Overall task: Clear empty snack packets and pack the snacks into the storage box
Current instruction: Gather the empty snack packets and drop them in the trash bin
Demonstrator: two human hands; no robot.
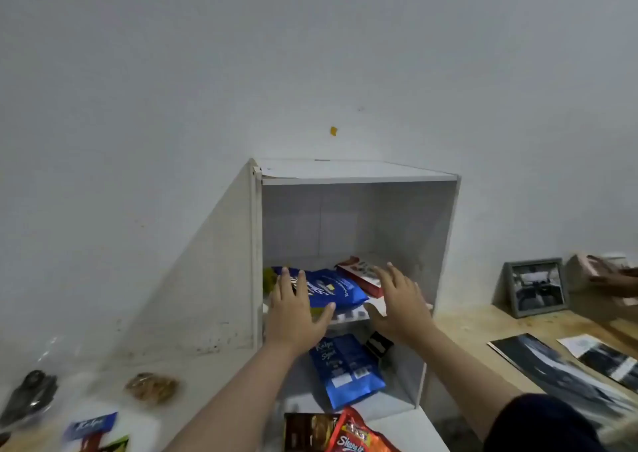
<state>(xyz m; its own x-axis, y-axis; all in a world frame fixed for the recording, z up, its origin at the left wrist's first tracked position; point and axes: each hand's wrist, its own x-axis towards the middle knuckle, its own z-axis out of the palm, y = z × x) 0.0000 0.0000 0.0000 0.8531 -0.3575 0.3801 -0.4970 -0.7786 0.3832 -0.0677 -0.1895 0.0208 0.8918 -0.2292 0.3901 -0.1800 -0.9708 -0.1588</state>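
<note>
A white storage box [355, 175] stands open-fronted against the wall, split by a shelf [348, 317] into an upper and a lower compartment. In the upper one a blue snack bag [336, 289] lies on the shelf with a red-and-white packet [362, 273] just beside it to the right and something yellow-green [268, 279] at the far left. In the lower compartment lies another blue pack [345, 370], with a small dark packet [378, 344] near its upper right corner.

In front of the box an orange snack bag [359, 434] overlaps a brown packet [307, 431]. A clear pack of cookies [151, 386] sits well to the left.

The left hand [293, 308] lies flat, fingers straight and spread, on the upper blue bag. The right hand [402, 299] is likewise spread wide at the shelf's front, gripping nothing; whether it touches the red-and-white packet is unclear.
</note>
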